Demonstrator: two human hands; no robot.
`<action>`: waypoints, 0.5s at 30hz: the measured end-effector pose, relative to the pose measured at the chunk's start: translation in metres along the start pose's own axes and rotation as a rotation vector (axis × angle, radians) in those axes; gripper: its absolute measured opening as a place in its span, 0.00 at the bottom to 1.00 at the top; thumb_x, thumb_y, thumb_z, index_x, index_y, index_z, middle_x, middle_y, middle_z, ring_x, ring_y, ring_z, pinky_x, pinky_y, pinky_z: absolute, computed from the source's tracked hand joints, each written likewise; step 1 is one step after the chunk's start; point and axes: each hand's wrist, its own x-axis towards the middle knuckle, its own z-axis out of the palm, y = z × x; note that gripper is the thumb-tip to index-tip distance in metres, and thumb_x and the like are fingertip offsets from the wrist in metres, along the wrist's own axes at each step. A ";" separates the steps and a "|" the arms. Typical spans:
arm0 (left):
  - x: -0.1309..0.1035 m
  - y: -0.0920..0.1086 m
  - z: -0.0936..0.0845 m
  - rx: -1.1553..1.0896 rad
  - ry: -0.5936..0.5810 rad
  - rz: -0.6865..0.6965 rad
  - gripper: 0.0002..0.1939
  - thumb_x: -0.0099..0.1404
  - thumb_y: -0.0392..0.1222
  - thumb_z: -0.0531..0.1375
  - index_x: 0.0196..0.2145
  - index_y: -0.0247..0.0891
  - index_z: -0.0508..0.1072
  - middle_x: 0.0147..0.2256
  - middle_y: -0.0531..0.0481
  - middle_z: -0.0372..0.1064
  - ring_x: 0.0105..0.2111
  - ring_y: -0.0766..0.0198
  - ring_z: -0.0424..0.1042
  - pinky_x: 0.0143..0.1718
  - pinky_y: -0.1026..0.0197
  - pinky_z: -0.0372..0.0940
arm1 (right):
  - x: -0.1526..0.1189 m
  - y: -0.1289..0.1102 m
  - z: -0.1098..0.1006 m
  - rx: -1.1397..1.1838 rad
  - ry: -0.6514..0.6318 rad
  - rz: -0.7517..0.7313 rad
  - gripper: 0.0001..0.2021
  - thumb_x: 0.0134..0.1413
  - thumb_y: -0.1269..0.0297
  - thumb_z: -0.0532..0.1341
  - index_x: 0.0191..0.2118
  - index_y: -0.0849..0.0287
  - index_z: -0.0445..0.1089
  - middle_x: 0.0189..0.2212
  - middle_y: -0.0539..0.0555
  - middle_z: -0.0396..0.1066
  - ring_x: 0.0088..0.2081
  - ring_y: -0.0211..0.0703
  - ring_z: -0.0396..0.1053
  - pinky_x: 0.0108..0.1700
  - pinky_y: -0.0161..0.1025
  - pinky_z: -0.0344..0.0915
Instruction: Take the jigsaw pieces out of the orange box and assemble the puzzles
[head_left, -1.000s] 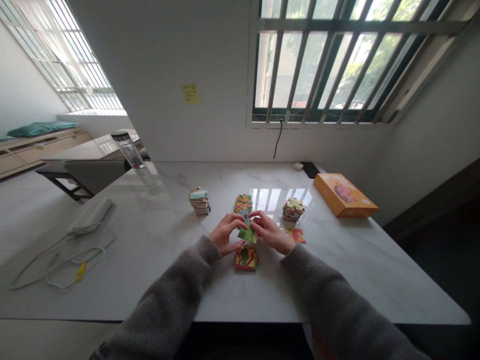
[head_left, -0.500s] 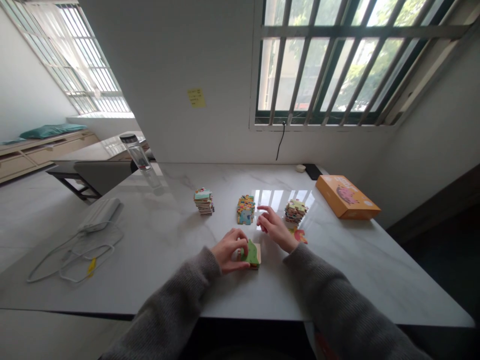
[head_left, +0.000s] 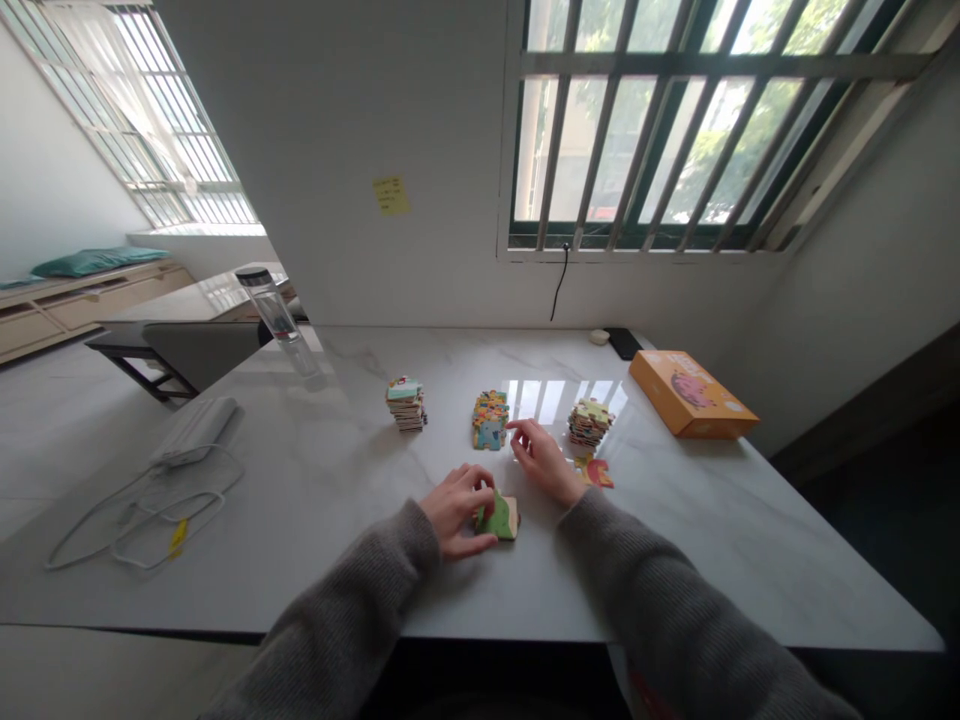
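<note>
- The white marbled table spans the lower view, and I'm reading the clock from the green-topped pile, twelve pointing away from the person.
- Over at two o'clock, the orange box (head_left: 694, 393) lies flat near the right edge.
- Between nine and ten, there's the white device (head_left: 196, 432) with its looped cable (head_left: 139, 508) and yellow tag (head_left: 178, 537).
- Clear bottle (head_left: 271, 308), standing between ten and eleven!
- Here's the left hand (head_left: 457, 512), right at nine, loosely curled and unclenched, thumb and forefinger parted around the pile's near-left side.
- And the right hand (head_left: 541, 458), at one, grips nothing: index finger out at the blue piece's right edge, the others bent. Touching? Can't tell.
- Black phone (head_left: 623, 343), far off at one.
- Two tall stacks: the left stack (head_left: 406, 405) at eleven, the right stack (head_left: 590, 423) between one and two.
- Dead at twelve, the colourful puzzle pieces (head_left: 490, 420), blue one nearest.
- Centre stage, the green-topped pile (head_left: 501, 517) sits flat on the table.
- Red-and-yellow piece (head_left: 598, 473) at two, just below the right stack.
</note>
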 end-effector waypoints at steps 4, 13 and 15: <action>0.008 -0.018 -0.005 0.006 0.199 -0.101 0.06 0.61 0.41 0.60 0.35 0.40 0.66 0.39 0.46 0.66 0.41 0.55 0.65 0.46 0.52 0.61 | 0.007 0.011 0.010 -0.219 0.024 -0.051 0.12 0.61 0.69 0.56 0.49 0.58 0.68 0.37 0.54 0.66 0.36 0.43 0.65 0.40 0.40 0.64; 0.041 -0.065 0.000 0.232 0.254 -0.396 0.27 0.62 0.39 0.61 0.58 0.38 0.62 0.39 0.47 0.71 0.40 0.54 0.70 0.42 0.54 0.61 | 0.011 0.015 0.017 -0.480 -0.009 -0.038 0.11 0.58 0.67 0.61 0.46 0.59 0.67 0.37 0.56 0.70 0.39 0.49 0.65 0.43 0.44 0.62; 0.045 -0.066 0.001 0.221 0.241 -0.396 0.26 0.62 0.38 0.61 0.57 0.38 0.63 0.39 0.47 0.72 0.40 0.55 0.70 0.43 0.54 0.61 | 0.011 0.016 0.016 -0.463 -0.005 -0.035 0.09 0.57 0.68 0.62 0.44 0.58 0.67 0.36 0.56 0.70 0.39 0.49 0.65 0.42 0.43 0.61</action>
